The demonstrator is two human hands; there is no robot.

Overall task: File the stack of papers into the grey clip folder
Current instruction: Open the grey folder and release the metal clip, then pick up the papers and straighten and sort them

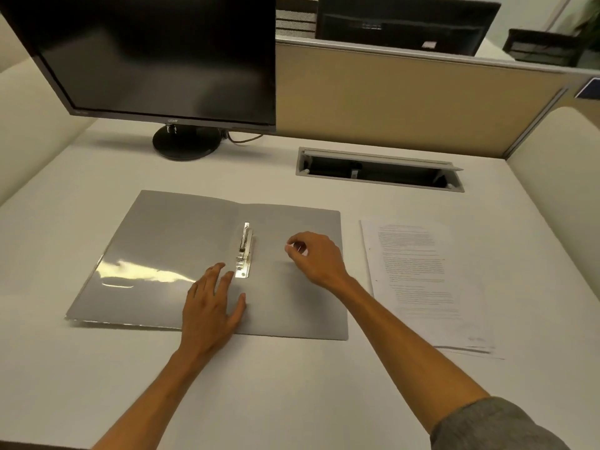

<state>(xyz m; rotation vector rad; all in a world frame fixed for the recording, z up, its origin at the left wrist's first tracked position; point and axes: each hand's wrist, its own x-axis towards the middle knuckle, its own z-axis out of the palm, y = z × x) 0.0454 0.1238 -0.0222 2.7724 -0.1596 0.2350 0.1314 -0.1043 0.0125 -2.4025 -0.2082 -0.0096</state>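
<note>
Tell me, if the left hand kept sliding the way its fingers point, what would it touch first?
Probably the metal clip on the spine of the open grey folder. The left hand lies flat on the folder, its fingers aimed up and slightly right, fingertips almost at the clip's lower end. The exact gap is unclear.

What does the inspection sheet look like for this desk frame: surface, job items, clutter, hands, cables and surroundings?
Surface: white desk, with a cable hatch propped open at the back.
Job's things: grey clip folder lies open flat, metal clip at its spine; stack of papers lies right of the folder, not yet filed.
Clutter: nothing seen.
Hands: left hand flat on the folder beside the clip; right hand above the folder's right half, fingers curled, holding nothing visible.
Cables: one cable behind the monitor stand.
Surroundings: beige partition; a second monitor beyond it.
</note>
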